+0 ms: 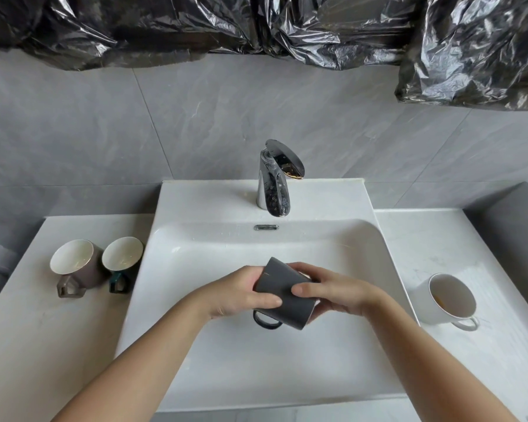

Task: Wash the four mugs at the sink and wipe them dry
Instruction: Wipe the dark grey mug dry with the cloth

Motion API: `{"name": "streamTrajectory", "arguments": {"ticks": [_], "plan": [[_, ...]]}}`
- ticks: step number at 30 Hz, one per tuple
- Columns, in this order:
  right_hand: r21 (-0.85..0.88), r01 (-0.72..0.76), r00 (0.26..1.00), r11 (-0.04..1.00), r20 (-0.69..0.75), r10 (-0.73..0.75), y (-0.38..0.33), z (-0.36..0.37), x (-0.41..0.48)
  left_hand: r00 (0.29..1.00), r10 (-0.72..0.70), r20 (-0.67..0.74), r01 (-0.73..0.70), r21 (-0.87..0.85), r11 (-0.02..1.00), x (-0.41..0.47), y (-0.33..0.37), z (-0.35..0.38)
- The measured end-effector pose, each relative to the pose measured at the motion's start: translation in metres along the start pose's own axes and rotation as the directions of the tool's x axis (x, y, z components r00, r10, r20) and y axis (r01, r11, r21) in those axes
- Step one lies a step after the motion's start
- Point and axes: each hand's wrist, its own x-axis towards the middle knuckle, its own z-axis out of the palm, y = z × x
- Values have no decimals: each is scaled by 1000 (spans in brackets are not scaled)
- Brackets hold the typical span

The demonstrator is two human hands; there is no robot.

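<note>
While the left hand [238, 295] and right hand [339, 295] each curl round the dark grey ceramic mug [284, 289], held tilted above the white porcelain sink basin [201, 254], a wet glaze could slip their grip; dropped, it would likely chip on the hard basin.

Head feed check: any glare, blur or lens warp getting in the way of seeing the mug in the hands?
Head view: light soft and even, shadows faint; the dark grey mug, left hand and right hand are sharp; glare only on the chrome faucet and black plastic sheeting; wide-angle lens bows the counter edges and leans the brown mug and white mug outward.
</note>
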Motion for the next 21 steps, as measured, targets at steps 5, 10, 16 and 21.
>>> {"name": "streamTrajectory", "arguments": {"ticks": [5,10,16,21], "plan": [[-93,42,999,995,-23,-44,0,7,2,1000,2,13,-3,26,1000,4,2,-5],[-595,148,893,790,-263,-365,15,13,0,997,18,-77,-30,-162,986,-2,-3,-21],[-31,370,793,928,-511,-333,36,21,-9,862,107,-495,-311,-351,883,-20,-1,-35],[443,453,850,774,-475,-226,32,44,-9,676,187,-713,-349,-87,933,-21,-20,-8]]}}
